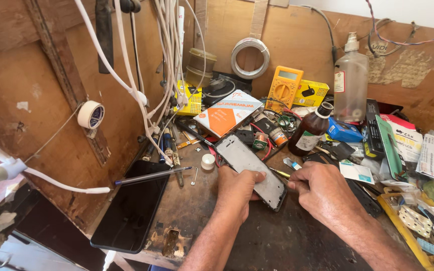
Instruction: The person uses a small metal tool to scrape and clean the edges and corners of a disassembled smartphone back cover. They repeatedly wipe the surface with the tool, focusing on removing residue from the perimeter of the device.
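Note:
My left hand [237, 193] grips the near end of a phone frame [244, 160], a grey rectangular piece with a black rim, lying tilted on the dark workbench. My right hand [322, 190] is closed around a thin yellow-handled tool [280, 173] whose tip points at the frame's right edge. A small white round cap [208, 161] sits just left of the frame.
A black phone screen [131, 211] lies at the bench's left edge under a long metal probe [151, 175]. Behind are a brown bottle [310, 130], a clear spray bottle [350, 80], a yellow multimeter [285, 88], an orange-white box [227, 113], hanging white cables [169, 60] and cluttered boxes at right.

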